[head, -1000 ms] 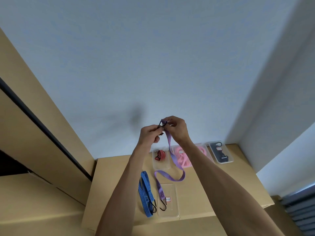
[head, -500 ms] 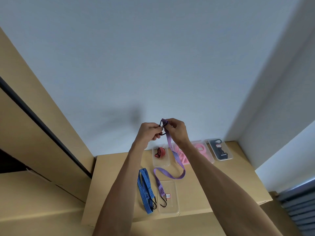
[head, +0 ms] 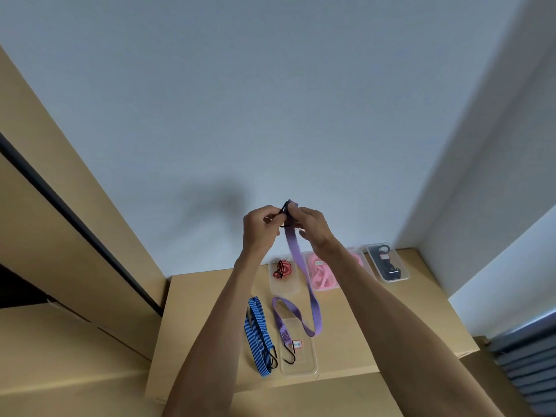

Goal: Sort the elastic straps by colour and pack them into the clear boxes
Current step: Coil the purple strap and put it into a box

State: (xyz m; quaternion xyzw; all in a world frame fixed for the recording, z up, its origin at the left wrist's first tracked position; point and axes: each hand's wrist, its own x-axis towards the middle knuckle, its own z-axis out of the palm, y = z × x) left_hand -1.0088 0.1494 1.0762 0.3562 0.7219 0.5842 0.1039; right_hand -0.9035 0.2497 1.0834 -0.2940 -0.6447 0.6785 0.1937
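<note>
Both hands are raised above the cardboard box top (head: pixel 391 320) and hold the upper end of a purple strap (head: pixel 313 302). My left hand (head: pixel 258 227) pinches its black hook, and my right hand (head: pixel 313 227) grips the strap just beside it. The strap hangs down, loops on the box top, and its other hook lies in a clear box (head: pixel 310 367) at the front. A blue striped strap (head: pixel 257 329) lies left of that box. At the back stand clear boxes with a red strap (head: pixel 282 269), pink straps (head: pixel 320 273) and a black strap (head: pixel 388 264).
The work surface is a cardboard box standing against a pale wall (head: pixel 270 100). More cardboard (head: pixel 60 341) stands to the left and in front. A wall corner and a grey ribbed object (head: pixel 529 359) are on the right.
Both hands have stayed together at the strap's upper end, working the hook. The view has shifted slightly, and the strap's loop on the box top has barely moved.
</note>
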